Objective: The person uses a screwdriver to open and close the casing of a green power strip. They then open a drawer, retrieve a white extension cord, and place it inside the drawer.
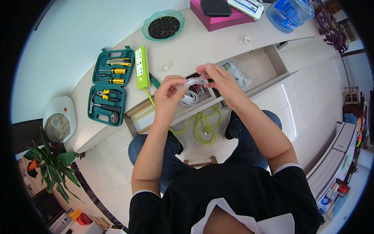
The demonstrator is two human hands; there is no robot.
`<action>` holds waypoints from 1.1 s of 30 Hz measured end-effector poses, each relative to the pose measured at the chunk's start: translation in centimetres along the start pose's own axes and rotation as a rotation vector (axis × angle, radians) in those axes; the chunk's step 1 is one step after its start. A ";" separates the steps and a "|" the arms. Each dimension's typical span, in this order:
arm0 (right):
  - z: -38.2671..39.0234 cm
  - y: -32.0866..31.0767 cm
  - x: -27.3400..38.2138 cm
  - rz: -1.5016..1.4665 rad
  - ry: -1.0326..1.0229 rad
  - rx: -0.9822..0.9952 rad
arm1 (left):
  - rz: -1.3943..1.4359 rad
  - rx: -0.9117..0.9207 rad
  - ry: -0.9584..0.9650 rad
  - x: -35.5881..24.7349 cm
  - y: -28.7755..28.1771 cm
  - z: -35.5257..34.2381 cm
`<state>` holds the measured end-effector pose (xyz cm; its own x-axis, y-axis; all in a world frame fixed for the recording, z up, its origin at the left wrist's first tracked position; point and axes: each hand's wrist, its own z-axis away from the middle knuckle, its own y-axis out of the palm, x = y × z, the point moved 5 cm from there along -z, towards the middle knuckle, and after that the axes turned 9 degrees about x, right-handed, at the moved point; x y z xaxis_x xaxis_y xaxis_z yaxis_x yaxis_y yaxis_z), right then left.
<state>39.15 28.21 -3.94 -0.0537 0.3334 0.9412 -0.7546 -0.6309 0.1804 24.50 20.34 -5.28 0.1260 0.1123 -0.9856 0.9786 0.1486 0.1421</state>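
Observation:
Over the open drawers, a crumpled strip of clear plastic film (193, 81) stretches between my two hands. My left hand (168, 95) pinches one end between thumb and fingers. The fingers of my right hand (223, 84) are bent around the other end. Below the film, a coiled white cable (189, 98) lies in the middle drawer. A clear plastic bag (238, 74) with a green mark rests in the right drawer, beside my right hand. Left of my left hand are a green-handled tool (154, 80), partly hidden, and a green-and-white power strip (142, 68).
An open green toolbox (108, 86) holds pliers, screwdrivers, a hammer and a knife. Farther back stand a bowl of dark seeds (163, 27), a pink box (218, 17) and a blue water jug (288, 15). A yellow-green cord (200, 124) hangs to the floor between my legs.

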 end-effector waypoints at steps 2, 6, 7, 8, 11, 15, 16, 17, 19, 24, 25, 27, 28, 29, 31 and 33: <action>-0.1 0.2 -0.7 -0.064 0.116 0.022 | -0.176 -0.038 0.105 -0.7 0.2 0.3; -0.3 0.9 -1.7 -0.157 0.172 0.176 | -0.485 -0.081 0.259 -1.2 0.6 0.7; -0.4 0.9 -1.7 -0.161 0.127 0.216 | -0.529 -0.067 0.257 -1.3 0.7 0.7; -0.4 0.8 -1.7 -0.149 0.113 0.217 | -0.573 -0.054 0.256 -1.4 0.8 0.6; -0.5 0.7 -1.2 -0.120 0.072 0.212 | -0.291 -0.132 0.167 -1.6 1.3 0.5; -0.5 0.7 -1.0 -0.125 0.019 0.165 | 0.060 -0.183 0.002 -0.7 0.8 0.1; -0.5 0.6 -1.0 -0.131 0.007 0.154 | 0.158 -0.165 -0.043 -0.3 0.7 0.1; -0.5 0.6 -1.0 -0.131 0.008 0.152 | 0.256 -0.147 -0.089 0.3 0.6 0.1; -0.5 0.6 -1.0 -0.128 0.009 0.152 | 0.375 -0.109 -0.137 1.4 0.4 0.2; -0.3 0.8 -0.7 -0.097 0.032 0.145 | 0.391 -0.065 -0.156 1.7 0.6 0.4; -0.3 0.8 -0.8 -0.085 0.032 0.145 | 0.391 -0.043 -0.162 1.8 0.6 0.4; -0.3 0.9 -0.8 -0.084 0.017 0.156 | 0.391 0.000 -0.174 2.0 0.6 0.5; -0.3 1.0 -0.9 -0.084 0.010 0.160 | 0.375 -0.003 -0.196 2.0 0.6 0.5; -0.3 1.0 -1.0 -0.084 0.013 0.160 | 0.358 -0.004 -0.218 1.9 0.7 0.5; -0.1 0.5 -1.0 -0.081 0.018 0.138 | 0.313 -0.005 -0.239 1.9 1.1 0.3; -0.3 1.0 -1.6 -0.086 0.000 0.191 | 0.260 -0.002 -0.237 2.1 0.8 0.5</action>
<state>38.29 27.32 -5.34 0.0054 0.3919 0.9200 -0.6186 -0.7215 0.3110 25.60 20.18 -7.28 0.4051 -0.0842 -0.9104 0.9087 0.1465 0.3908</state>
